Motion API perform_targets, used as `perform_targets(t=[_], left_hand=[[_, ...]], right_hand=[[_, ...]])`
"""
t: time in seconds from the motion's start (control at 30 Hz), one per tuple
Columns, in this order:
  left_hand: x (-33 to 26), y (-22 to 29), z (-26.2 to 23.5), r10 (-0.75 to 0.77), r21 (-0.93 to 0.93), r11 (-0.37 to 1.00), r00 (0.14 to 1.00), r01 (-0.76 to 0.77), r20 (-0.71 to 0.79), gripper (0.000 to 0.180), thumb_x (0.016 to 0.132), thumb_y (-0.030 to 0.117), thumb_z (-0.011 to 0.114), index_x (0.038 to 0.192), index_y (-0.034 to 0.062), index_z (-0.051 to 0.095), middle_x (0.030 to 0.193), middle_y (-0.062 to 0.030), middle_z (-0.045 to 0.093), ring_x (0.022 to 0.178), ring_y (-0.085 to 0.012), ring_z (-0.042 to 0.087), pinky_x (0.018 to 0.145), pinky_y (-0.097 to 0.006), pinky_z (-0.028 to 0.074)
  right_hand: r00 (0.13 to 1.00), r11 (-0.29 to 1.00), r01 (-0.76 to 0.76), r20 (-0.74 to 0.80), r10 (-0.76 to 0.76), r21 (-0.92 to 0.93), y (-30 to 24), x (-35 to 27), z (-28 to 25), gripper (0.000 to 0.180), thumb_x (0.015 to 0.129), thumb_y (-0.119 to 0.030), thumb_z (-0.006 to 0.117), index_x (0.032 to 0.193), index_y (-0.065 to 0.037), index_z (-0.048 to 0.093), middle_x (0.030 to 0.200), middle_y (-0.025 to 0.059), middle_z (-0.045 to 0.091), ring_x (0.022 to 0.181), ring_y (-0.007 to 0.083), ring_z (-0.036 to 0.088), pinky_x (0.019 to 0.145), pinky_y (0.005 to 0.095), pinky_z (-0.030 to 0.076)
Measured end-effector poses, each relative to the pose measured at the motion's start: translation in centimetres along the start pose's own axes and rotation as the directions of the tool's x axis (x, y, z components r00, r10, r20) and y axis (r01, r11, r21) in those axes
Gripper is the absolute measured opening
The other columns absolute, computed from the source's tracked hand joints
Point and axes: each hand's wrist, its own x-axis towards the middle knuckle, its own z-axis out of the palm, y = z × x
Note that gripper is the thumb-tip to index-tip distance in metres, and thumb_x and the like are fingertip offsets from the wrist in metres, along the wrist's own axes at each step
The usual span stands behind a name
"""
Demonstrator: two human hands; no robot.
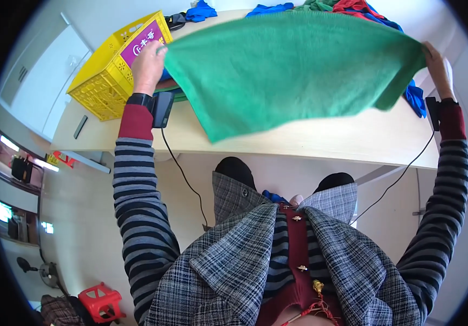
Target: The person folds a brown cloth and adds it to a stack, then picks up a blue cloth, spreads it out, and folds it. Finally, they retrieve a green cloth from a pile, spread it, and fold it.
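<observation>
A green towel (293, 70) is stretched wide between my two hands above the table, its lower edge hanging loose and slightly blurred. My left hand (148, 65) pinches its upper left corner, close to the yellow crate. At the opposite upper corner, my right hand (438, 62) grips the cloth with closed fingers. Both arms reach far forward and apart. The towel covers much of the tabletop behind it, and part of a folded cloth stack (171, 89) peeks out beside my left wrist.
A yellow plastic crate (103, 89) with a purple label stands at the table's left. Along the back lie blue cloths (269, 9), a red cloth (353, 6) and other green fabric. A dark flat bar (80, 126) rests on the pale table (299, 142). A red stool (101, 302) sits on the floor.
</observation>
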Motion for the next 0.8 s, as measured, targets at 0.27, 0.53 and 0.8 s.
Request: perform_targets(t=[0.27,0.53,0.8], left_hand=[[-6.1,-1.2,0.5,0.001,-0.269,0.962,0.993,-0.034,-0.121,0.008,0.094,0.008,0.060,0.099,0.0008,0.060,0.095,-0.0118,0.060,0.090,-0.0253,0.062,0.084,-0.033,0.048],[-24.7,-5.1,8.4,-0.203,-0.403,0.866,0.946,0.294,0.254,0.012,0.090,-0.002,0.056,0.101,0.0010,0.058,0.102,-0.0132,0.057,0.095,-0.0255,0.059,0.083,-0.032,0.048],[-28.4,-3.5,6.4,-0.334,-0.264,0.886,0.919,0.382,0.210,0.014,0.091,-0.001,0.060,0.105,0.0034,0.063,0.100,-0.0108,0.061,0.084,-0.0223,0.063,0.075,-0.032,0.051]], right_hand=[[0.977,0.994,0.088,-0.198,-0.074,0.065,0.4,-8.5,5.1,0.023,0.101,-0.009,0.052,0.120,-0.010,0.065,0.098,0.0183,0.069,0.090,0.0372,0.069,0.076,0.0411,0.054],[0.987,0.936,-0.099,0.152,0.049,0.339,-9.0,-25.8,15.0,0.016,0.091,0.003,0.058,0.102,-0.005,0.067,0.094,0.0129,0.064,0.087,0.0342,0.066,0.074,0.0389,0.052],[0.922,0.905,-0.362,0.230,0.312,0.222,-9.8,-31.1,16.2,0.016,0.092,-0.004,0.062,0.105,-0.009,0.069,0.090,0.0086,0.065,0.069,0.0197,0.062,0.065,0.0321,0.049]])
